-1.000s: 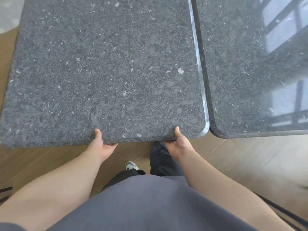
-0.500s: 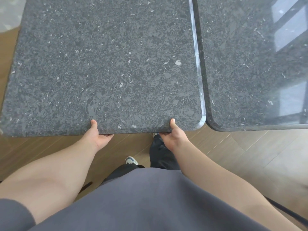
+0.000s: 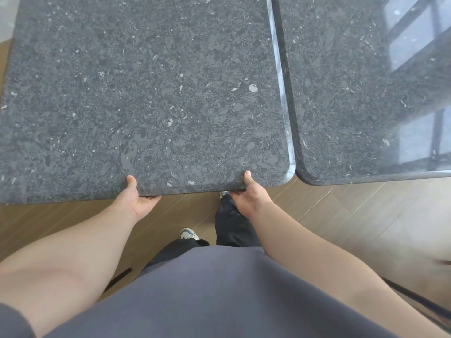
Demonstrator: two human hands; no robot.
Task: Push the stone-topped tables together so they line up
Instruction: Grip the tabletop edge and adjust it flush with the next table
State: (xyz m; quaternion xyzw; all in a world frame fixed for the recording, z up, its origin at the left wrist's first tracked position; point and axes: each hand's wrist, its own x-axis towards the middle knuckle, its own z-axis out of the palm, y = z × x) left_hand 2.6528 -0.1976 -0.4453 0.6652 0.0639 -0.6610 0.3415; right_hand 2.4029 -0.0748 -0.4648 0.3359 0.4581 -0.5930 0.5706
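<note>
Two stone desks side by side, long edges nearly touching: left desk (image 3: 146, 93), right desk (image 3: 353, 93), far ends cut off. Left hand (image 3: 138, 200), right hand (image 3: 251, 197) grasping left desk's near edge; fingers hidden underneath.

Nothing readable is showing anywhere right now: no lettering, label, brand mark or number is appearing on either speckled stone top (image 3: 151, 98), and the wood floor (image 3: 366, 215) is carrying no sign. The shoe (image 3: 188, 234) below is too small to make out any mark.
</note>
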